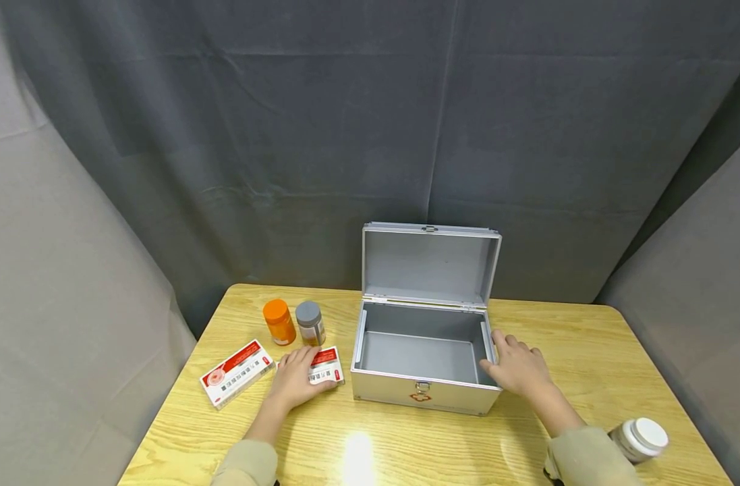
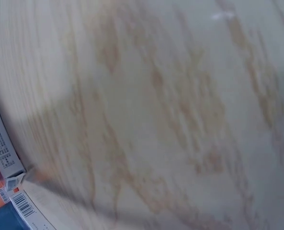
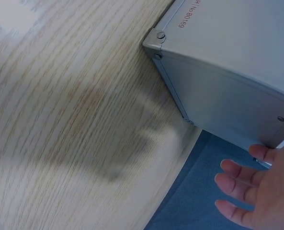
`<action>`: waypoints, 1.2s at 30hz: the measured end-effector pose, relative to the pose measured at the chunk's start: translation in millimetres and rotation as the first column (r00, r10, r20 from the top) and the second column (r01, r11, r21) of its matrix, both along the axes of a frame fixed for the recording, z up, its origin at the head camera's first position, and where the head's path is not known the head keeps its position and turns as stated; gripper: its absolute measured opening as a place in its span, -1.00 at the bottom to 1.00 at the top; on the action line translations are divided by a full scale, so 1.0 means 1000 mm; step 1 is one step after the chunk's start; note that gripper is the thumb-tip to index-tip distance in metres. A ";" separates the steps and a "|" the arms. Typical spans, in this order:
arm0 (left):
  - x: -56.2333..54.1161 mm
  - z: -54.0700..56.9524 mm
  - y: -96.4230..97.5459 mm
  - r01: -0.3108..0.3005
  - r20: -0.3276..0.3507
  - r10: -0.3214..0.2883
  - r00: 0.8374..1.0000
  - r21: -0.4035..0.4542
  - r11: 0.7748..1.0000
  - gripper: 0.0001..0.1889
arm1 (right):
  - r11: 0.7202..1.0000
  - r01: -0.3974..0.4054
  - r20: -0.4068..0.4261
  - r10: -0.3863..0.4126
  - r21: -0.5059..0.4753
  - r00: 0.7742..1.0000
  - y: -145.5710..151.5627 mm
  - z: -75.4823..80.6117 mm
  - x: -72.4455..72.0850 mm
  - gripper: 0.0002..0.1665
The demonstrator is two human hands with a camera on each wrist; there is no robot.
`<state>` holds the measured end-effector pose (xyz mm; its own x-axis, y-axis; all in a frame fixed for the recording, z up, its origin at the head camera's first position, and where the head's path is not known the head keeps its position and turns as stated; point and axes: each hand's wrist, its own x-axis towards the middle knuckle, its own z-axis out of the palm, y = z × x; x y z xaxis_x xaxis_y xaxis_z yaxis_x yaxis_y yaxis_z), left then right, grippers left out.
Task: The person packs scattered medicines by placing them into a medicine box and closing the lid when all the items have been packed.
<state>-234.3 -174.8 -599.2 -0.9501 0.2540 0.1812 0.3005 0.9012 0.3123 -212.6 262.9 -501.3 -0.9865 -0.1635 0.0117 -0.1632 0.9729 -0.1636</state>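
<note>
My left hand [image 1: 298, 379] lies across a red-and-white medicine box [image 1: 327, 366], fingers along its far side and thumb at its near edge. In the left wrist view, only a bit of printed carton [image 2: 3, 139] shows at the left edge. A second medicine box [image 1: 237, 372] lies flat to the left. Behind the hand stand an orange bottle [image 1: 280, 324] and a grey-capped bottle [image 1: 311, 325]. My right hand [image 1: 518, 364] is at the right rim of a silver first-aid case [image 1: 394, 390], its fingers loosely spread [image 3: 235, 184] beside the outer wall. The case's lid is raised.
A white-capped bottle [image 1: 641, 439] stands at the front right, partly behind the right sleeve [image 1: 591, 459]. Wooden tabletop [image 1: 430, 452] lies in front of the case. A dark grey curtain [image 1: 285, 169] hangs behind the table, with lighter cloth at both sides.
</note>
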 end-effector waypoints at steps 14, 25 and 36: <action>-0.002 0.012 -0.001 0.049 0.080 -0.046 0.996 -0.035 0.998 -0.01 | 1.000 0.011 -0.010 -0.011 -0.005 1.000 0.000 0.002 0.001 -0.29; -0.001 0.019 0.002 0.037 0.111 -0.033 0.993 -0.033 0.999 -0.05 | 1.000 0.016 0.004 -0.016 -0.009 1.000 -0.002 0.001 0.001 -0.29; -0.001 0.019 0.002 0.032 0.114 -0.027 0.993 -0.045 0.998 -0.07 | 1.000 0.012 -0.001 -0.012 -0.016 1.000 -0.001 -0.003 -0.001 -0.31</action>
